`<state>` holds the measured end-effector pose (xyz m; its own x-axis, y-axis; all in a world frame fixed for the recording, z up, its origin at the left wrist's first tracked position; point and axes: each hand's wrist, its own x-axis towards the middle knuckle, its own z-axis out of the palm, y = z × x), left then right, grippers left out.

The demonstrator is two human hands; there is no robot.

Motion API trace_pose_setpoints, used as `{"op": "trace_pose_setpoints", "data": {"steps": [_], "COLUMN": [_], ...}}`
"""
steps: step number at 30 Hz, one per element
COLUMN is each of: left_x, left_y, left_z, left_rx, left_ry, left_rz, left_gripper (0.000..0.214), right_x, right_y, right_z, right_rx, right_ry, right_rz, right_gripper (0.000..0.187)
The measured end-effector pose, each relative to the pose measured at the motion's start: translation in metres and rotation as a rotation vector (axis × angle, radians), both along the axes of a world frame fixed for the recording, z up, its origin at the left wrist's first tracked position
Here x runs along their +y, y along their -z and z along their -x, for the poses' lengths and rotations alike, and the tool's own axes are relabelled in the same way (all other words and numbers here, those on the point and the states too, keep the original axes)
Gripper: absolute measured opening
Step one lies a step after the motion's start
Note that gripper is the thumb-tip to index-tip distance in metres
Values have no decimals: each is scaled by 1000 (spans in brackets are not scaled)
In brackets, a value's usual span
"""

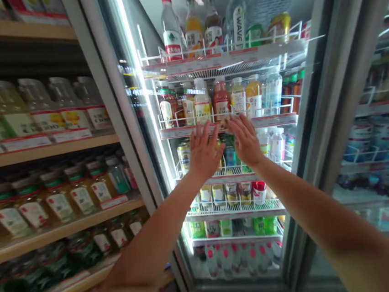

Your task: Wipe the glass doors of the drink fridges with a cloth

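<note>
Both my arms reach into an open drinks fridge (319, 120). My left hand (204, 150) is open, fingers spread, at the front rail (179, 132) of the second shelf. Just beside it my right hand (246, 140) is open too, its fingertips on the same rail's price strip. Neither hand holds anything. Behind the rail stand several bottles, among them a red-juice bottle (220, 98) and an orange-juice bottle (253, 95). Cans, such as a green can (183, 155), sit on the shelf below, partly hidden by my hands.
The top shelf carries tall bottles, one a water bottle (171, 29). Lower wire shelves hold cans and small bottles. Wooden store shelves (43, 151) full of bottled drinks run along the left. A second glass-door fridge (380, 146) stands at the right.
</note>
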<state>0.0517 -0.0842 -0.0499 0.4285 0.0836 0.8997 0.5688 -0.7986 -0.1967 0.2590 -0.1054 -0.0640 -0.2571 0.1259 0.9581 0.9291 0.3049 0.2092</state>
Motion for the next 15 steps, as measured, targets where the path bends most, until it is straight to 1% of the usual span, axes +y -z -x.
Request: {"op": "trace_pose_setpoints", "data": {"steps": [1,2,3,5,7,8,10,12,13,15], "left_x": [13,25,35,48,53,52,48,43,42,41], "left_y": [16,30,41,53,55,54,50,46,44,41], "left_z": [-8,-15,-18,-20,-20,-20,-26,-38,-46,-60], "left_rx": [62,106,113,112,73,48,-6,-36,-35,-28], "left_ry": [-58,-89,-113,-127,-110,-97,-65,-18,0,17], "left_rz": [-53,-114,-153,-189,-217,-239,-289,-326,-337,-349], "left_gripper": [53,54,56,59,60,61,63,65,65,59], "right_x": [0,0,-1,-5,-9,-10,-10,-11,-13,-22], "right_y": [4,8,10,14,14,13,10,5,1,-9], "right_z": [4,5,5,-1,-10,-14,-17,-14,-12,-11], "right_rx": [-26,-67,-111,-177,-199,-175,-61,63,96,114], "right_ry": [12,25,37,64,87,96,98,47,-5,-131], "right_rz": [26,62,98,145,142,113,33,7,38,166], "right_gripper": [60,60,60,61,64,65,69,73,77,86]}}
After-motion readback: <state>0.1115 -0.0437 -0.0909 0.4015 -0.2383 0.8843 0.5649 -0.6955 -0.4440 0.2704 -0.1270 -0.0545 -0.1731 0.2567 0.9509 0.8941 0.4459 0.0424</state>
